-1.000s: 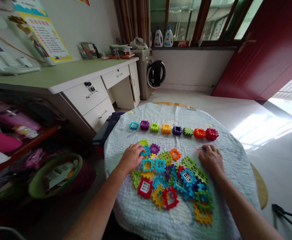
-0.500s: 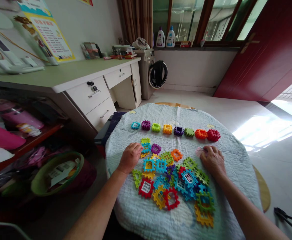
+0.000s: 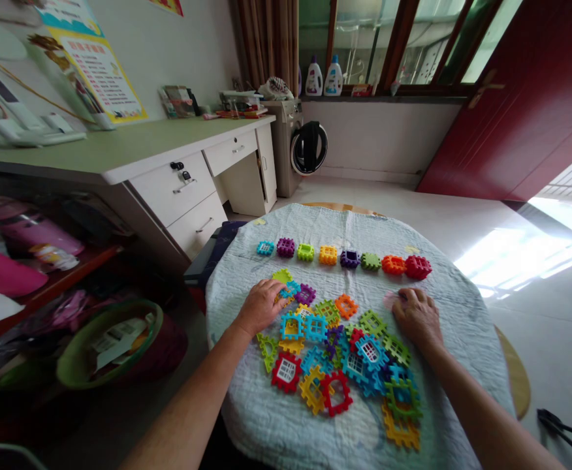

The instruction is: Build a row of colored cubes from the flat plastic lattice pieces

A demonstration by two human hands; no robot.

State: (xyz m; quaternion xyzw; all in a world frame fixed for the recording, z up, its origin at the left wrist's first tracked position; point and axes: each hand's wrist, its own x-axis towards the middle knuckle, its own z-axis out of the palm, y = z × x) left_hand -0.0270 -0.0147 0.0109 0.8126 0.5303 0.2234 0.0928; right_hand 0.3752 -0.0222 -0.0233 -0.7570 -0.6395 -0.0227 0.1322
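My left hand (image 3: 265, 301) is at the left side of a loose pile of plastic interlocking tiles, its fingers closed on the edge of a light-blue tile (image 3: 292, 289). The thumb and fingertips partly cover this tile. A lime tile (image 3: 282, 276) lies just beyond it and a purple tile (image 3: 305, 294) to its right. My right hand (image 3: 417, 314) rests palm down on the cloth, fingers loosely spread, holding nothing. Near it are green tiles (image 3: 373, 322). A red tile with a white window grid (image 3: 286, 371) lies at the pile's near left.
Behind the pile runs a row of assembled blocks, among them a yellow block (image 3: 328, 254) and a red block (image 3: 418, 266). A pale cloth (image 3: 364, 228) covers the round table. A desk (image 3: 158, 140) stands at left, above a green-rimmed bin (image 3: 65, 375).
My left hand has shifted slightly right onto the light-blue tile, which is now turned and tilted. The lime tile beside it has shifted a little. My right hand stays put.
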